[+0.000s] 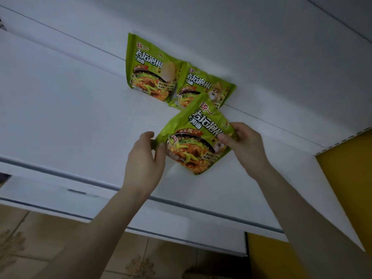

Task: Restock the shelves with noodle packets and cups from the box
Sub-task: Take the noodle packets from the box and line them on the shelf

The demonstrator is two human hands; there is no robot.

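Note:
A green noodle packet [193, 141] hangs just above the white shelf [70, 117], held between both hands. My left hand [144, 160] pinches its left edge with thumb and fingers. My right hand [244, 147] grips its right edge, thumb on the front. Behind it, two more green noodle packets lean upright against the shelf's back wall: one on the left [150, 67], one beside it on the right [205, 85], partly hidden by the held packet. No box or cups are in view.
The shelf's front edge [181, 206] runs across below my forearms. A yellow side panel [346, 168] closes the shelf on the right. Tiled floor [50, 248] shows below. White shelf surface stretches left of the packets.

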